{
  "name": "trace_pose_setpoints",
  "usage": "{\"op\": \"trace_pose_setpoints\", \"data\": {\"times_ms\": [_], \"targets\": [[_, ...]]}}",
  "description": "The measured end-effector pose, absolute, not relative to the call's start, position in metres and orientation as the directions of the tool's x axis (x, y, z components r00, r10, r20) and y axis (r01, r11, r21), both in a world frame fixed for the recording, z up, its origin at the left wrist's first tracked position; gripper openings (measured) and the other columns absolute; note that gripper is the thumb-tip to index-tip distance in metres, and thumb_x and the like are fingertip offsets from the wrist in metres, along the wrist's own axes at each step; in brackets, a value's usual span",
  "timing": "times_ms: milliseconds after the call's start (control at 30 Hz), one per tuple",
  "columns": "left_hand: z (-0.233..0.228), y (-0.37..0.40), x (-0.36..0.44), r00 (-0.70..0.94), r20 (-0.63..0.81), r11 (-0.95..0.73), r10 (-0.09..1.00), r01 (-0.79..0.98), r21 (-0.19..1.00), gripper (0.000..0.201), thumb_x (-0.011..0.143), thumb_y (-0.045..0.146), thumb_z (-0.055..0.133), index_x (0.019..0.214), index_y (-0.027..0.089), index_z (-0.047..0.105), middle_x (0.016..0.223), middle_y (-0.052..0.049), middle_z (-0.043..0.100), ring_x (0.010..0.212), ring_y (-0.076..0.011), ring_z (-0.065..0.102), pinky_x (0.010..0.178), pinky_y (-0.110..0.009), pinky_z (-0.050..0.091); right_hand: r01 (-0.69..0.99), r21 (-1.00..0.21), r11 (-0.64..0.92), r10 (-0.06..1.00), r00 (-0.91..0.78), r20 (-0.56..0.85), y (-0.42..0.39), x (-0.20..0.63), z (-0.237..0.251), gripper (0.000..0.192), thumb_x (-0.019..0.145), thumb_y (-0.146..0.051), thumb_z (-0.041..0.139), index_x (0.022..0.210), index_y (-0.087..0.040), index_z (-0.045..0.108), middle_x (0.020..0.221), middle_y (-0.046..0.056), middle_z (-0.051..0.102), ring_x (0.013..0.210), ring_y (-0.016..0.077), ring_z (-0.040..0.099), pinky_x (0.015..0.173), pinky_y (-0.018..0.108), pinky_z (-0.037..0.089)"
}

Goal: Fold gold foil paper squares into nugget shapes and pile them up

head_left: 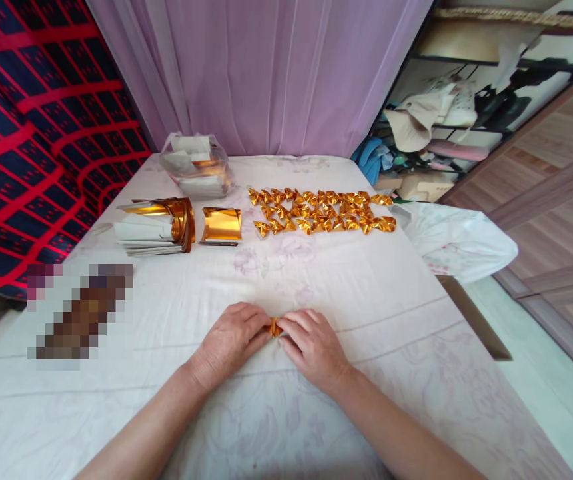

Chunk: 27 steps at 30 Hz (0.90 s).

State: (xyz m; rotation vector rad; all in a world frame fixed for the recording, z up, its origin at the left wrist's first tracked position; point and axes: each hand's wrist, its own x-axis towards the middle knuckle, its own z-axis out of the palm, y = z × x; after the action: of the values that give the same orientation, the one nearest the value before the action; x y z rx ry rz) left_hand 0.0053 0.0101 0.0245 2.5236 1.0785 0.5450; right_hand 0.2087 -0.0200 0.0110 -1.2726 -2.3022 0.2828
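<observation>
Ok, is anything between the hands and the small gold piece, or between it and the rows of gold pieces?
Nothing visible: the left hand and right hand both pinch the gold piece, and only patterned cloth lies between it and the rows.

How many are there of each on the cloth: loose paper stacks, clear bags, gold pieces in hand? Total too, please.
Loose paper stacks: 2, larger stack and smaller stack
Clear bag: 1
Gold piece between left hand and right hand: 1
Total: 4
</observation>
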Motion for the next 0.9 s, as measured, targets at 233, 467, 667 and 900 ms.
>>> {"op": "trace_pose_setpoints", "data": {"times_ms": [233, 467, 667, 900], "targets": [[0.0227, 0.0092, 0.0070, 0.618, 0.209, -0.641, 0.758, 0.648, 0.412, 0.012, 0.094, 0.025, 0.053, 0.095, 0.018, 0.063, 0.091, -0.004, 0.068, 0.088, -0.0204, 0.061, 0.087, -0.037, 0.048, 0.746, -0.381, 0.546, 0.830, -0.420, 0.366, -0.0174, 0.2095, 0.0075, 0.018, 0.094, -0.019, 0.051, 0.104, -0.019, 0.066, 0.098, 0.006, 0.068, 0.090, 0.0196, 0.058, 0.082, 0.036, 0.047], [0.0232, 0.0082, 0.0061, 0.615, 0.246, -0.656, 0.750, 0.640, 0.400, 0.014, 0.093, 0.030, 0.055, 0.098, 0.020, 0.063, 0.094, -0.004, 0.068, 0.092, -0.0207, 0.061, 0.088, -0.038, 0.048, 0.759, -0.374, 0.533, 0.836, -0.406, 0.369, -0.0161, 0.2084, 0.0069, 0.019, 0.095, -0.020, 0.050, 0.102, -0.021, 0.068, 0.096, 0.006, 0.067, 0.088, 0.0190, 0.057, 0.081, 0.035, 0.047], [0.0182, 0.0078, 0.0052, 0.584, 0.260, -0.639, 0.769, 0.684, 0.353, 0.014, 0.092, 0.024, 0.055, 0.099, 0.021, 0.066, 0.096, -0.005, 0.068, 0.090, -0.0204, 0.061, 0.085, -0.038, 0.048, 0.774, -0.381, 0.505, 0.856, -0.395, 0.334, -0.0177, 0.2085, 0.0088, 0.018, 0.092, -0.018, 0.053, 0.103, -0.022, 0.068, 0.096, 0.006, 0.065, 0.089, 0.0200, 0.056, 0.081, 0.036, 0.046], [0.0169, 0.0082, 0.0041, 0.573, 0.234, -0.617, 0.785, 0.696, 0.367, 0.016, 0.093, 0.026, 0.055, 0.099, 0.022, 0.069, 0.093, -0.004, 0.067, 0.089, -0.0211, 0.059, 0.083, -0.038, 0.047, 0.797, -0.381, 0.469, 0.876, -0.362, 0.319, -0.0178, 0.2083, 0.0089, 0.018, 0.095, -0.022, 0.049, 0.099, -0.021, 0.066, 0.095, 0.006, 0.066, 0.088, 0.0205, 0.056, 0.081, 0.036, 0.043]]}}
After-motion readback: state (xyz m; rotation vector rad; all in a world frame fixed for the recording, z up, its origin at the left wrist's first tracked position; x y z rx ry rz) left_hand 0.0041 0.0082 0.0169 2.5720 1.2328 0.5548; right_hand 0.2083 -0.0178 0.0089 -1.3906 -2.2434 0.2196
